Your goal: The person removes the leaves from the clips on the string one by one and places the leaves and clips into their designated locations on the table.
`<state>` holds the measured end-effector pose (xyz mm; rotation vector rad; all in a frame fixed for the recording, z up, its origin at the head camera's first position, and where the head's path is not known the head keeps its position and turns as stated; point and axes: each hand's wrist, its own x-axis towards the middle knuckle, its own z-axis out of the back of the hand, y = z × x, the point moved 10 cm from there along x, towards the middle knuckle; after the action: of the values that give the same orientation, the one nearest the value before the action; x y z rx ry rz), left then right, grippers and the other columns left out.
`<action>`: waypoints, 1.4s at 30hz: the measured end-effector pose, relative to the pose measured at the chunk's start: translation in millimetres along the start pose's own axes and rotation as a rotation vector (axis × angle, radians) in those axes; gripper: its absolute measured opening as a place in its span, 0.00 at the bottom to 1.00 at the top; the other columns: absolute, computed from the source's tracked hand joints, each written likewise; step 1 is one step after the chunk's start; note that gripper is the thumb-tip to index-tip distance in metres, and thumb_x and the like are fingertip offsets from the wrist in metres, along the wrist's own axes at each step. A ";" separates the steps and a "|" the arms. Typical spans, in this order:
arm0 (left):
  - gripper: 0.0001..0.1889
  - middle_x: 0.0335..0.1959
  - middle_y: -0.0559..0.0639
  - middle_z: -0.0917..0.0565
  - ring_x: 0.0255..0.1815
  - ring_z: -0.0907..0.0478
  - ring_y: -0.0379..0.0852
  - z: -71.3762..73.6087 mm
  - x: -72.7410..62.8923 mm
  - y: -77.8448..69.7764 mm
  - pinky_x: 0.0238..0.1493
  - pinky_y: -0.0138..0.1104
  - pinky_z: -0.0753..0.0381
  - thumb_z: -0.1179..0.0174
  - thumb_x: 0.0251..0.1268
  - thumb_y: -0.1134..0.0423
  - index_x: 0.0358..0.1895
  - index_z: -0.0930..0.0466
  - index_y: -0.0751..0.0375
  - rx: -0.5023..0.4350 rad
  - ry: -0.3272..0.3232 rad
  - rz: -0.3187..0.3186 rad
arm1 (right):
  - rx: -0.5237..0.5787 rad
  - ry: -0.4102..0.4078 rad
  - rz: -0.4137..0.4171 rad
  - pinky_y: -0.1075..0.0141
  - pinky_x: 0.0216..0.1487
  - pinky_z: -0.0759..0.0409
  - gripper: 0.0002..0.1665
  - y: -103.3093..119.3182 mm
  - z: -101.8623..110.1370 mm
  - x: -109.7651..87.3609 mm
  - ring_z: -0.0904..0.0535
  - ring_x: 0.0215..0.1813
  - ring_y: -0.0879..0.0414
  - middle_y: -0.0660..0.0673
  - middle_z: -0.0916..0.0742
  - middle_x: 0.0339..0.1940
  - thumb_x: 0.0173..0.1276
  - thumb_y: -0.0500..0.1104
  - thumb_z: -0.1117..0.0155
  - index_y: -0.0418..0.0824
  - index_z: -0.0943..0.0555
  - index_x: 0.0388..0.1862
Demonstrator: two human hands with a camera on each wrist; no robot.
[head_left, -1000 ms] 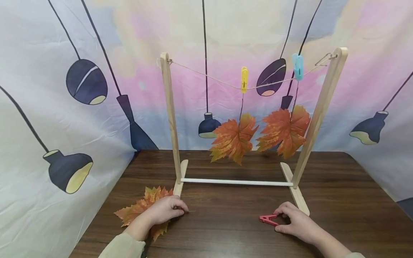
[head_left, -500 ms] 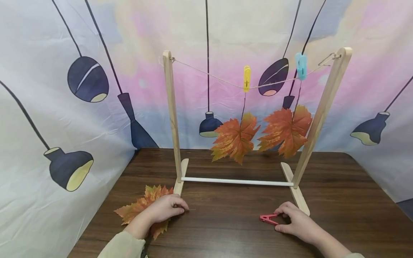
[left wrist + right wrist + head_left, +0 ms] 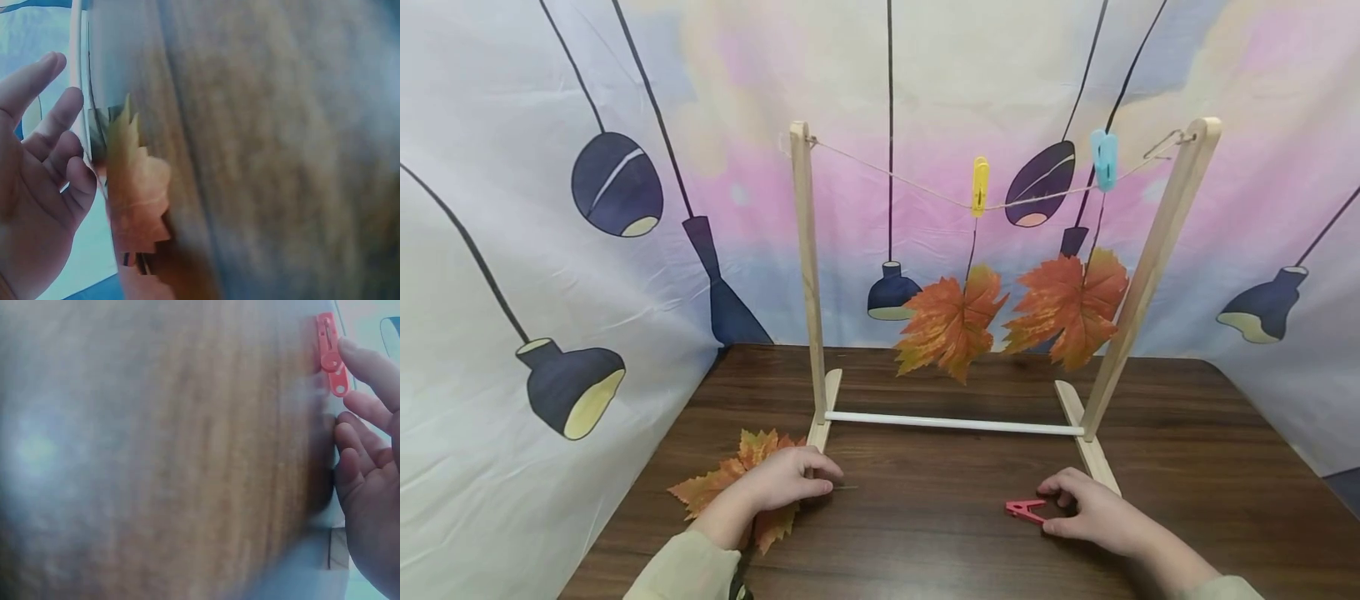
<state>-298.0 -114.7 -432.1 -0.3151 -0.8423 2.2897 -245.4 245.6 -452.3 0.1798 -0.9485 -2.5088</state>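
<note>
My left hand (image 3: 786,481) lies over an orange artificial maple leaf (image 3: 707,486) on the table, covering part of it. Its thumb and forefinger are parted, and the leaf's thin stem (image 3: 847,487) pokes out beyond them. In the left wrist view the fingers (image 3: 65,109) look loose, with the leaf beside them. My right hand (image 3: 1093,517) rests on the table with thumb and forefinger spread around the handle ends of a red clothespin (image 3: 1024,510). The clothespin lies flat; whether a fingertip touches it is hard to tell.
A wooden stand (image 3: 812,275) with a white crossbar (image 3: 955,422) holds a sagging string. Yellow (image 3: 980,187) and blue (image 3: 1103,160) clothespins on it each hang an orange leaf, one left (image 3: 953,325), one right (image 3: 1067,308). A printed cloth (image 3: 775,75) backs the dark wooden table (image 3: 940,533).
My left thumb and forefinger, earlier together at the stem, have parted. My right thumb has eased slightly away from the red clothespin. The head view has shifted slightly.
</note>
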 end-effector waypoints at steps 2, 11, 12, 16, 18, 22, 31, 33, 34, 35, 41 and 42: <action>0.10 0.40 0.41 0.20 0.41 0.24 0.39 1.4 0.2 -0.1 0.41 0.35 0.25 0.41 0.65 0.58 0.47 0.16 0.52 -0.003 0.006 0.010 | 0.004 0.012 -0.024 0.67 0.38 0.27 0.25 -1.4 1.2 0.6 0.28 0.42 0.62 0.48 0.23 0.47 0.58 0.55 0.32 0.42 0.24 0.50; 0.14 0.41 0.46 0.21 0.33 0.23 0.40 13.8 1.0 -6.0 0.34 0.35 0.24 0.41 0.65 0.57 0.51 0.18 0.54 -0.030 -0.013 0.072 | -0.036 -0.042 -0.097 0.66 0.40 0.25 0.29 -3.0 19.1 4.1 0.25 0.43 0.58 0.48 0.20 0.47 0.59 0.55 0.32 0.39 0.24 0.53; 0.14 0.41 0.46 0.22 0.30 0.23 0.42 14.7 1.2 -7.2 0.32 0.35 0.25 0.41 0.65 0.57 0.52 0.18 0.55 -0.044 -0.009 0.080 | -0.046 -0.055 -0.097 0.66 0.40 0.25 0.29 -2.2 22.1 4.7 0.25 0.43 0.59 0.48 0.20 0.47 0.59 0.55 0.32 0.39 0.24 0.53; 0.17 0.37 0.47 0.23 0.22 0.23 0.50 16.9 4.2 -12.5 0.25 0.35 0.26 0.42 0.66 0.57 0.55 0.21 0.57 -0.096 0.019 0.096 | -0.048 -0.080 -0.075 0.65 0.41 0.25 0.28 4.8 32.4 7.0 0.25 0.43 0.58 0.48 0.20 0.46 0.60 0.52 0.32 0.38 0.25 0.54; 0.18 0.35 0.48 0.22 0.23 0.23 0.53 19.3 6.3 -15.6 0.27 0.36 0.26 0.42 0.66 0.57 0.57 0.22 0.56 -0.083 0.023 0.093 | -0.049 -0.091 -0.058 0.64 0.41 0.25 0.28 8.9 37.2 7.9 0.25 0.43 0.58 0.48 0.20 0.46 0.60 0.51 0.32 0.37 0.24 0.54; 0.18 0.46 0.48 0.19 0.42 0.21 0.51 27.3 10.9 -22.6 0.42 0.43 0.25 0.41 0.65 0.55 0.57 0.21 0.52 -0.011 -0.008 0.080 | -0.078 -0.128 -0.033 0.64 0.41 0.25 0.27 16.0 47.6 9.3 0.25 0.42 0.59 0.47 0.19 0.45 0.60 0.50 0.32 0.37 0.24 0.54; 0.17 0.34 0.40 0.24 0.22 0.31 0.40 34.4 21.6 -35.8 0.28 0.36 0.29 0.42 0.65 0.53 0.57 0.22 0.44 0.059 -0.012 0.056 | -0.103 -0.176 -0.009 0.65 0.40 0.26 0.26 29.7 66.0 12.1 0.26 0.42 0.62 0.47 0.19 0.45 0.62 0.50 0.33 0.40 0.24 0.55; 0.17 0.34 0.40 0.24 0.23 0.32 0.39 35.7 23.5 -38.6 0.28 0.36 0.31 0.42 0.65 0.53 0.58 0.23 0.44 0.056 -0.008 0.053 | -0.105 -0.176 -0.003 0.65 0.40 0.26 0.26 33.1 69.1 13.6 0.26 0.42 0.61 0.48 0.19 0.44 0.63 0.51 0.34 0.40 0.24 0.55; 0.18 0.34 0.40 0.24 0.23 0.33 0.40 36.3 24.5 -40.1 0.28 0.36 0.31 0.42 0.66 0.54 0.58 0.23 0.44 0.054 -0.007 0.050 | -0.107 -0.177 0.001 0.65 0.39 0.26 0.26 34.9 70.7 14.4 0.25 0.42 0.61 0.49 0.19 0.44 0.63 0.51 0.34 0.40 0.24 0.56; 0.18 0.34 0.41 0.24 0.23 0.33 0.40 37.0 25.5 -41.2 0.27 0.36 0.31 0.42 0.66 0.54 0.58 0.23 0.44 0.049 -0.006 0.050 | -0.109 -0.177 0.004 0.65 0.39 0.26 0.26 36.7 72.1 15.2 0.25 0.42 0.60 0.50 0.19 0.43 0.63 0.51 0.34 0.40 0.24 0.55; 0.18 0.34 0.40 0.24 0.27 0.31 0.43 41.2 30.7 -47.4 0.29 0.36 0.31 0.43 0.66 0.52 0.59 0.23 0.45 0.049 -0.014 0.036 | -0.131 -0.187 0.027 0.66 0.37 0.27 0.26 45.9 79.0 18.4 0.25 0.40 0.62 0.54 0.20 0.41 0.62 0.51 0.34 0.39 0.24 0.55; 0.18 0.35 0.40 0.24 0.28 0.30 0.42 41.7 31.3 -48.6 0.29 0.36 0.31 0.43 0.66 0.52 0.58 0.23 0.45 0.052 -0.016 0.031 | -0.132 -0.190 0.030 0.66 0.37 0.27 0.25 47.0 80.0 18.9 0.25 0.40 0.62 0.54 0.20 0.41 0.62 0.50 0.34 0.39 0.24 0.55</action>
<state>-314.5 -86.6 -368.7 -0.2887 -0.7897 2.3414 -266.9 253.5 -360.4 -0.1148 -0.8449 -2.5843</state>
